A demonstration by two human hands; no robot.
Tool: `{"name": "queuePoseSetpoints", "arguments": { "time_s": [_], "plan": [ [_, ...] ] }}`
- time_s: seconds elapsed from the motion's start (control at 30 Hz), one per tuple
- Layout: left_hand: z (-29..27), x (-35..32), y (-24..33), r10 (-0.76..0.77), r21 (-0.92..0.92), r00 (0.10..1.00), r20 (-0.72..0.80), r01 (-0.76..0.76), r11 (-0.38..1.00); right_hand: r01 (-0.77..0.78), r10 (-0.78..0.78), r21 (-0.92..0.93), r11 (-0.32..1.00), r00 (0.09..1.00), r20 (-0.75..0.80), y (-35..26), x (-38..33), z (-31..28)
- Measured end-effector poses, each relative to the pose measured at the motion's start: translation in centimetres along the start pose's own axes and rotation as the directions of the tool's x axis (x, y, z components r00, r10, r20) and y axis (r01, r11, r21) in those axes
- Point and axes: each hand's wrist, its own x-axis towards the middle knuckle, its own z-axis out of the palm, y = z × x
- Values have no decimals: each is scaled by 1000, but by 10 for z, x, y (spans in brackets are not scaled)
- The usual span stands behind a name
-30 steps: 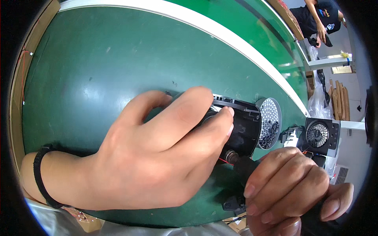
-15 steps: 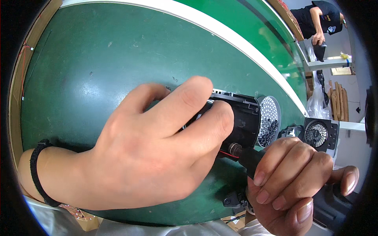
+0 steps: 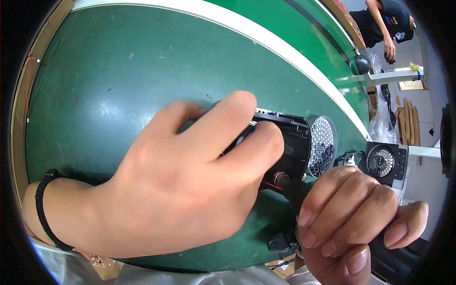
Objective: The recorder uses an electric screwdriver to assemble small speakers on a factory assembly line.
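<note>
Dark green work surface (image 3: 118,85) with a white edge stripe fills the view, unchanged. Left hand (image 3: 190,185) lies fingers-curled over the black rectangular plastic housing (image 3: 289,142), gripping its near side; same hold as before. Right hand (image 3: 351,213) is wrapped tight around the black-handled driver tool (image 3: 297,190), tip at the housing's lower right corner, now slightly lower. Round perforated silver grille (image 3: 321,145) sits just right of the housing.
</note>
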Motion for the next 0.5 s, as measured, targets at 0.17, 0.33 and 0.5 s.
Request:
{"name": "queuePoseSetpoints", "arguments": {
  "time_s": [0.17,0.33,0.5],
  "plan": [
    [2,-9,-2,-64,12,997,47,64,998,-64,-25,-161,985,865,-501,22,-8,39],
    [4,-7,-3,-22,46,1000,17,21,999,-52,-14,-106,993,839,-544,9,-7,31],
    [-4,-1,4,-94,29,995,35,93,995,-16,-44,-90,996,775,-630,-7,-4,27]
  ]
}}
